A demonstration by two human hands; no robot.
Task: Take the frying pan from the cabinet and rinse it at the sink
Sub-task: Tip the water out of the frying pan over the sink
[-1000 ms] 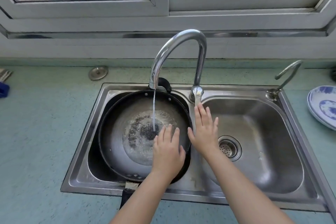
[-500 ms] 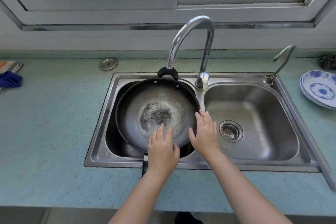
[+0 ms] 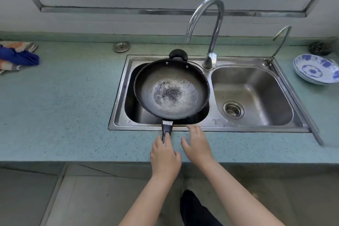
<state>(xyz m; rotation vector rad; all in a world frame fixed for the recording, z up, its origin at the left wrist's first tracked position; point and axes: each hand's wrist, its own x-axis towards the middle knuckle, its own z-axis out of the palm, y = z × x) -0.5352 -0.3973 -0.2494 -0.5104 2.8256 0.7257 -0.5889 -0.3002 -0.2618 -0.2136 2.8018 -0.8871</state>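
A black frying pan (image 3: 171,88) lies tilted in the left basin of the steel double sink (image 3: 214,122), with a shallow pool of water on its worn bottom. Its long handle sticks out over the sink's front rim onto the counter. My left hand (image 3: 165,156) is closed over the end of that handle. My right hand (image 3: 197,146) hovers beside it over the counter edge, fingers spread, holding nothing. The tall curved faucet (image 3: 209,24) stands behind the divider with no water running.
A small second tap (image 3: 279,42) stands at the sink's back right corner. Blue-and-white plates (image 3: 316,69) and a scouring ball (image 3: 320,48) sit on the right counter. A blue and striped cloth (image 3: 16,57) lies far left, a metal drain cover (image 3: 121,47) behind the sink.
The water stopped running. Both hands drew back from inside the pan to the counter's front edge, the left one closing on the handle. The view pulled back from the sink.
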